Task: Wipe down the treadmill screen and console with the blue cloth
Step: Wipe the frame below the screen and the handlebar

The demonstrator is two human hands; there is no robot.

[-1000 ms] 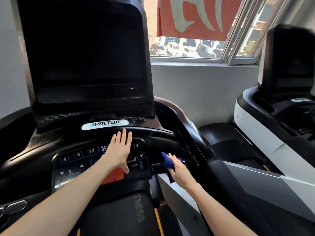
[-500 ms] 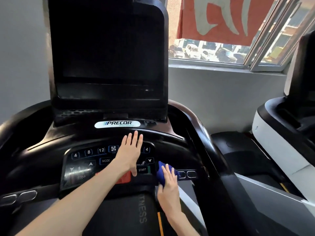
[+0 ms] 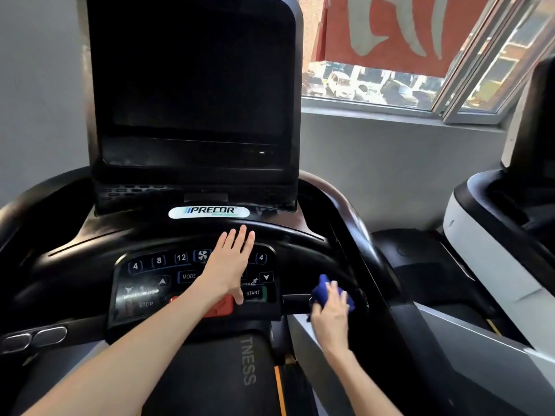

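Grips the bunched blue cloth [image 3: 326, 288] in the right hand [image 3: 330, 315], with fingers curled round the wad, against the short black bar [image 3: 295, 299] at the right edge of the console [image 3: 75, 253]. Rests the left hand [image 3: 231, 265] flat across the middle of the keypad [image 3: 159, 276], with straight fingers pressed close together and the thumb stretched down just beside the START button [image 3: 253, 293].

Best to roll the cloth right round the bar rather than dab only its top, then to draw it outward toward the bar's outer end. Worth lifting the left palm off the keys before wiping there, to avoid a stray press on START. Better to open out the wad for the broad glossy panels. Looks smeared near the STOP label [image 3: 146, 304] at the keypad's lower left corner, so probably needs firmer strokes there. Seems to leave the dark screen [image 3: 192, 94] for another pass, judging by dull streaks along its lower band.

Beyond the console's far right corner, a grey wall [image 3: 390, 163] under an open window [image 3: 450, 97], with parked cars [image 3: 339, 82] and a red banner [image 3: 390, 34] outside. To the right, well apart, a second machine [image 3: 480, 232] in white and black. Below the near edge, a dark belt [image 3: 210, 379] with an orange stripe [image 3: 280, 388].
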